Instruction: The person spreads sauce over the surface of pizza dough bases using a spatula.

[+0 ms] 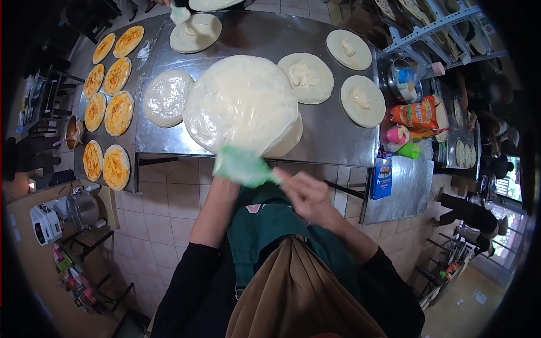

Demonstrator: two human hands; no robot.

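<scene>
A large pale, glossy disc of dough (242,104) looks much bigger than the others and appears raised toward me. My left forearm (213,211) runs up beneath its near edge; the hand is hidden, seemingly supporting the disc from below. In my right hand (310,197) is the handle of a green spatula (243,167), its blade blurred and smeared with something white near the disc's front edge. Another pale round (288,141) shows partly underneath. To the left lies a shiny, film-like covered round (168,98); to the right is a dough round with cream on it (306,78).
Orange-topped rounds (118,107) stand in rows on the left table. More cream-dabbed rounds (362,101) lie on the right of the metal table (338,147). An orange packet (415,114) and blue box (382,179) are beyond. Another person's hand (163,3) holds a spatula across the table.
</scene>
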